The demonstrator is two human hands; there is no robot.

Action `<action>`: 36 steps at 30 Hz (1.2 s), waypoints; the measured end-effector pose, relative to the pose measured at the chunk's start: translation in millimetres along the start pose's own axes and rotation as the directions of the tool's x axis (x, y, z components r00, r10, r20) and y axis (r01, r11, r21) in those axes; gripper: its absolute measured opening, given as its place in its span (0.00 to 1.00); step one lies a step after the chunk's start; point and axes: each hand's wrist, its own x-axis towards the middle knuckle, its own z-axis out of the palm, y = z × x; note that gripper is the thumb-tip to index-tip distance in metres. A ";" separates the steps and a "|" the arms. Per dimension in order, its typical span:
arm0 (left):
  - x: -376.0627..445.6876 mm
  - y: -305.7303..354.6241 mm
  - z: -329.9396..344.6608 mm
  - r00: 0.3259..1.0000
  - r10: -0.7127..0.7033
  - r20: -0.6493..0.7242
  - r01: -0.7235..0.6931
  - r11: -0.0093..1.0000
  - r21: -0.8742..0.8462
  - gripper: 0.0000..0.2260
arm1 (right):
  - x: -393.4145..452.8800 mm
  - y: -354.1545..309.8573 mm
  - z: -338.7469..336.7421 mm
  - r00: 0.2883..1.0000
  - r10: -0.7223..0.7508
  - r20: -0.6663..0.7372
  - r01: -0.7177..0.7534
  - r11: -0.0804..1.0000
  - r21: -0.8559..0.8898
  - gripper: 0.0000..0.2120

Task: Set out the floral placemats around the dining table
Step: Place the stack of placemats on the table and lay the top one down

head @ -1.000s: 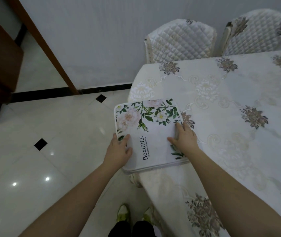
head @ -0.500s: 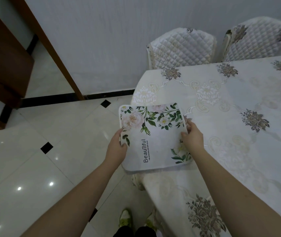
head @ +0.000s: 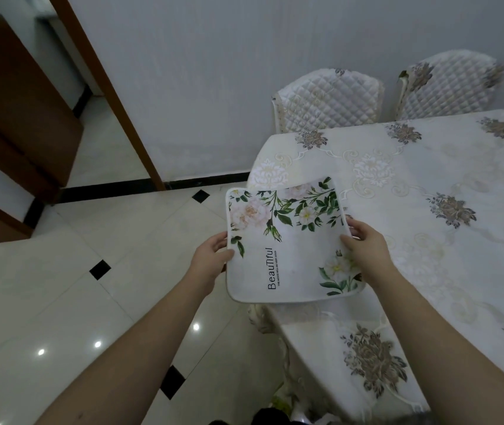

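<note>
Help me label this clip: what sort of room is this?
Likely a home dining room: a table under a floral tablecloth, two quilted chairs against the wall, and a floral placemat held in both hands.

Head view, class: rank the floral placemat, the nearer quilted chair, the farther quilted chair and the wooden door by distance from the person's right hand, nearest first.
1. floral placemat, gripped by the right hand.
2. nearer quilted chair, behind the table's corner.
3. farther quilted chair, further right along the wall.
4. wooden door, far left.
</note>
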 end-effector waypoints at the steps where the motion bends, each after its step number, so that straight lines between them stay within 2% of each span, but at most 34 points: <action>1: -7.1 0.4 -6.0 1.000 0.000 0.012 0.000 1.000 -0.014 0.22 | -9.7 -1.5 -2.4 1.000 -0.009 0.002 0.009 1.000 0.003 0.19; 7: -51.0 -3.7 -43.2 0.996 0.055 0.065 -0.049 0.994 -0.097 0.20 | -69.7 -6.3 -9.1 0.999 -0.049 -0.020 0.049 0.999 -0.005 0.15; 10: -80.6 -0.4 -59.1 0.993 0.089 0.073 -0.080 0.989 -0.121 0.20 | -109.6 -19.9 -7.7 0.996 -0.081 -0.045 0.080 0.997 -0.014 0.17; 17: -145.3 16.9 -83.9 0.958 0.288 -0.004 -0.286 0.951 -0.120 0.14 | -198.5 -43.9 -10.4 0.972 -0.181 -0.153 0.181 0.983 -0.014 0.16; 22: -170.2 29.2 -71.7 0.932 0.357 0.056 -0.352 0.932 -0.084 0.14 | -241.6 -46.8 -43.7 0.954 -0.189 -0.232 0.197 0.980 0.009 0.15; 29: -195.3 21.4 -35.8 0.917 0.387 0.099 -0.384 0.922 -0.051 0.16 | -282.2 -43.3 -100.8 0.949 -0.123 -0.290 0.163 0.980 0.118 0.13; 36: -223.7 11.4 17.4 0.917 0.350 0.194 -0.350 0.936 -0.033 0.10 | -302.8 -20.9 -158.7 0.939 -0.110 -0.327 0.158 0.980 0.124 0.14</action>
